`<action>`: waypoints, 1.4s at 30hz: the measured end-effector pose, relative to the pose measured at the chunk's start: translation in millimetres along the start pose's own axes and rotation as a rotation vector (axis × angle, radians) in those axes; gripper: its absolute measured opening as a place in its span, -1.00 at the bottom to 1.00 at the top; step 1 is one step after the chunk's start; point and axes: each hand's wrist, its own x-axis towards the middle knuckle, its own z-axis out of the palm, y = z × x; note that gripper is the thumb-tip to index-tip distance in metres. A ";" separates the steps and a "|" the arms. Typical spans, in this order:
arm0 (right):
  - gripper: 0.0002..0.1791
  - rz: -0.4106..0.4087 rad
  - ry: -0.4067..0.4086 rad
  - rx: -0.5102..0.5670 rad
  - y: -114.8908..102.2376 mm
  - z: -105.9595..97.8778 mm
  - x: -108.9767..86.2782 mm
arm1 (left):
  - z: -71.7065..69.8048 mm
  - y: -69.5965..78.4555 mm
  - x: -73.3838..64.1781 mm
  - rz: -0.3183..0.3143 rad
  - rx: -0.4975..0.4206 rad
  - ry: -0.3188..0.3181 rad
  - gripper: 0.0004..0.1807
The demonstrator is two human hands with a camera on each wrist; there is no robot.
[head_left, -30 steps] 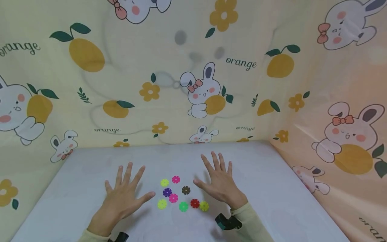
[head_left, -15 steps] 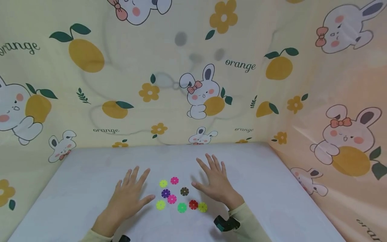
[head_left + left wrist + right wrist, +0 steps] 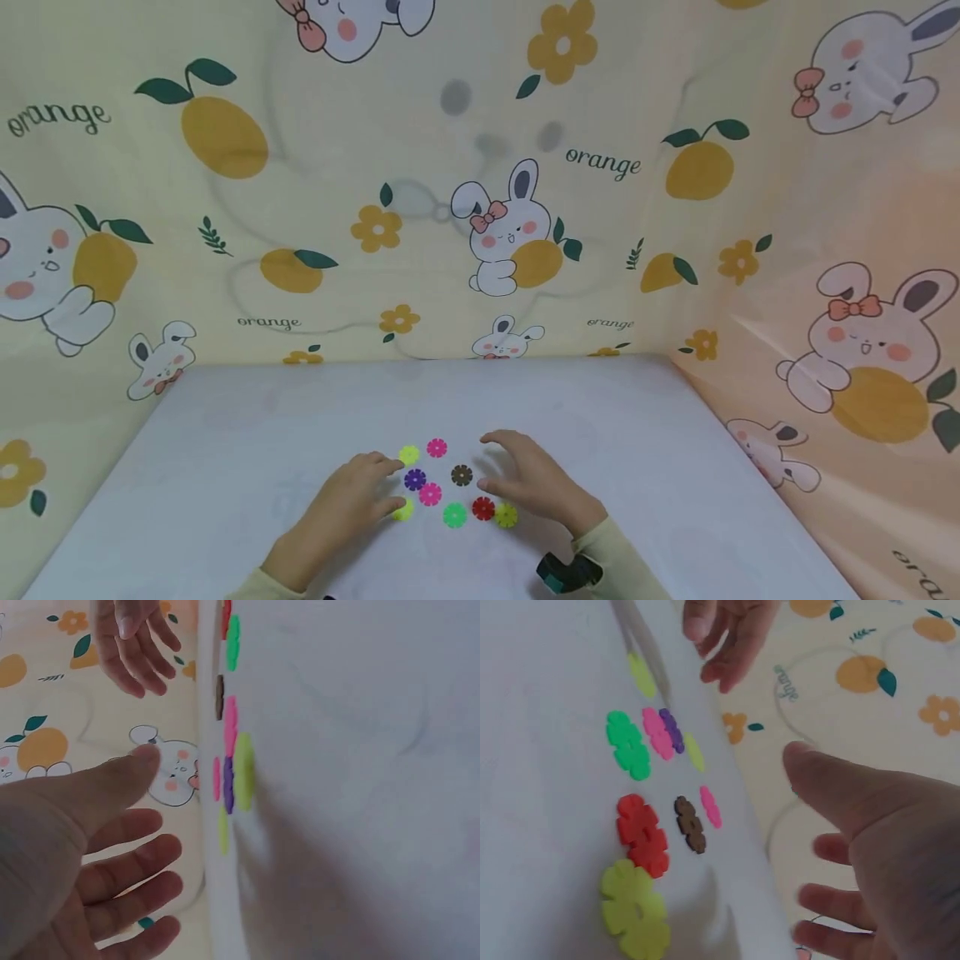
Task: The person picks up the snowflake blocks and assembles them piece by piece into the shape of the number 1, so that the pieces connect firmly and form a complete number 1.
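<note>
My left grip (image 3: 352, 496) and right grip (image 3: 534, 479) hang wide above the desk (image 3: 300, 417), either side of colourful notched discs (image 3: 454, 509) lying well in from its far, left and right edges.

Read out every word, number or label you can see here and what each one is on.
"orange": patterned backdrop, upper left
"orange": backdrop, right of centre, upper
"orange": backdrop, lower left, smaller
"orange": backdrop, lower right, smaller
"ora": backdrop, bottom right, cut off by the picture's edge
Right wrist view: one backdrop word too blurred to read.
Nothing readable on the flower-shaped discs or black wrist strap.
</note>
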 end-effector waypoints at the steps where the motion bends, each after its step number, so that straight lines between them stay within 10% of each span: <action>1: -0.29 0.007 -0.021 0.015 1.0 0.4 -0.4 | 1.2 -0.3 -0.4 0.006 -0.018 -0.011 -0.50; 9: -0.45 -0.020 -0.155 0.026 10.8 7.7 3.3 | 10.6 -9.7 -3.3 -0.005 -0.154 -0.115 -0.51; 15: -0.63 -0.068 -0.167 -0.034 15.8 9.8 4.1 | 13.2 -8.8 -1.4 0.024 -0.074 -0.154 -0.58; 29: -0.78 -0.156 -0.174 -0.124 3.5 16.2 1.5 | 17.1 -3.5 -3.4 0.045 0.019 -0.065 -0.67; 42: -0.86 -0.055 -0.155 0.138 -14.2 4.0 7.7 | 4.7 -7.8 -0.2 0.079 -0.146 0.006 -0.76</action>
